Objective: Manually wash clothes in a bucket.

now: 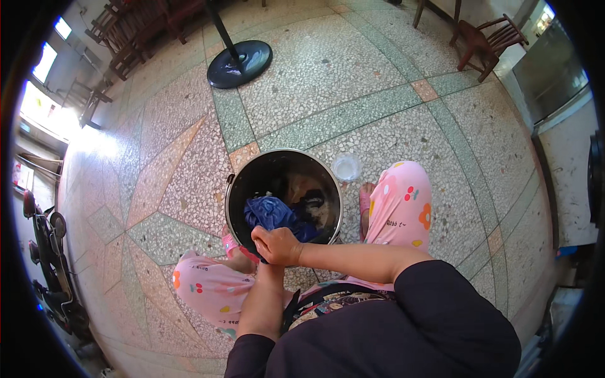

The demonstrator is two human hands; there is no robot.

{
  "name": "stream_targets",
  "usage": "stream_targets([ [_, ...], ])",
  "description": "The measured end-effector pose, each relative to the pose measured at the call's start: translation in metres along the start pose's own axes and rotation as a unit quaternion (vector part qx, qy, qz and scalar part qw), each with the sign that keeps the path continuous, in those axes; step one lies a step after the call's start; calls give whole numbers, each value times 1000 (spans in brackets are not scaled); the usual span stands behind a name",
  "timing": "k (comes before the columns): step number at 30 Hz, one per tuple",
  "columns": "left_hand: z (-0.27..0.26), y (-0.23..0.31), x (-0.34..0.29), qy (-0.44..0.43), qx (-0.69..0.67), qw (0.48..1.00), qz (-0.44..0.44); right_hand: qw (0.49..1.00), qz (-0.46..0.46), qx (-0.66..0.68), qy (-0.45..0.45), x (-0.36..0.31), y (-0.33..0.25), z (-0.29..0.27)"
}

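A dark round bucket [230,201] with a shiny rim stands on the floor between my knees. Bunched blue cloth [270,213] lies inside, toward its near left, and looks wet. At the near rim my right hand [285,246] is closed on the cloth, its forearm crossing from the right. My left hand [262,257] meets it there, closed on the cloth's near end and partly covered by the right. Fingers of both hands are bunched together, so their exact grip is hard to make out. Darker cloth and murky water fill the rest of the bucket.
A small clear bowl [346,167] sits on the floor just right of the bucket. Ahead stands a pole on a round black base [239,64]. Wooden chairs [488,44] are at the far right, with more furniture at the far left. Dark equipment [51,264] lines the left edge.
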State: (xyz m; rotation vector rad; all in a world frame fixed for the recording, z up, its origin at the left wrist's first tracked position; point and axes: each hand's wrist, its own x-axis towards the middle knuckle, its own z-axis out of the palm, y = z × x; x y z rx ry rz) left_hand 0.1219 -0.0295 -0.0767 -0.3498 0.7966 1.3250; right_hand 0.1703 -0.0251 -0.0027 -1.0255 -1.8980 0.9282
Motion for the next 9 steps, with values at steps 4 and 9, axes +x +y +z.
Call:
stream_targets([
  [4,-7,5,2,-92,-60,993,36,974,166,-155,-10,21,60,-5],
  [9,29,18,-12,97,276,946,138,938,325,-116,21,31,146,-42],
])
